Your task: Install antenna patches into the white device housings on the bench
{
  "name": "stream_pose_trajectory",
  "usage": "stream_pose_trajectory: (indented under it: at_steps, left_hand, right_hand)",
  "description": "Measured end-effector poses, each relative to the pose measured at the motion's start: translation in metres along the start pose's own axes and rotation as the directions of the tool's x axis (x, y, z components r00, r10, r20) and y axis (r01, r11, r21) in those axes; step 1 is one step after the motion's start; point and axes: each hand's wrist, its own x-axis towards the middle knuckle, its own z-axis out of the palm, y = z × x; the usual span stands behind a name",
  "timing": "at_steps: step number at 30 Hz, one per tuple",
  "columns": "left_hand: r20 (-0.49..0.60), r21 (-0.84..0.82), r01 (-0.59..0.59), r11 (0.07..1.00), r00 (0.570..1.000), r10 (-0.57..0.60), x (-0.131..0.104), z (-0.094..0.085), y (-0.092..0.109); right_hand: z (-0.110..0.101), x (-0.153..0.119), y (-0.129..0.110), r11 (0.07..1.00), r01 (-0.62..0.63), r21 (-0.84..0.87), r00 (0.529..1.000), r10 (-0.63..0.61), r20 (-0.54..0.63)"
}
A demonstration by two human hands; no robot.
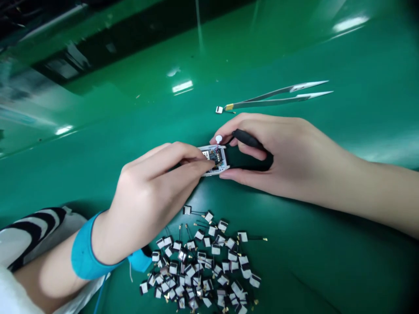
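Casing (224,162) sits between left hand (147,187), pinching its left end, and right hand (291,150), framing its right end, black tool (248,138) tucked inside the grip, and I'd keep pressure light and even to spare its board (216,155).

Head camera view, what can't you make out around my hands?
In the head view:
Small device: left part hidden by the left hand.
Black object: full shape partly hidden by the right hand.
Circuit board: markings too small.
Pile of white-and-black parts: cut off by the bottom edge.
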Motion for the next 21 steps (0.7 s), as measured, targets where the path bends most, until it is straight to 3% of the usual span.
stream_pose_trajectory:
  at_steps: [6,11,21]
  left_hand:
    - [-0.026,0.016,-0.077,0.997,0.997,0.078,-0.0005,0.0009,-0.0021]
    - [0.006,-0.014,0.038,0.999,0.999,-0.038,-0.0007,0.0014,0.0020]
    - [0.040,-0.009,0.086,0.996,0.995,-0.086,0.0022,0.0022,0.0010]
  right_hand:
    - [-0.0011,0.0013,-0.0004,0.996,-0.035,-0.083,0.999,0.037,0.023]
    - [-0.0031,0.0007,-0.0008,0.992,-0.022,-0.126,0.999,0.025,0.023]
    - [-0.0039,0.0040,-0.0044,0.982,-0.091,-0.168,0.996,0.093,0.004]
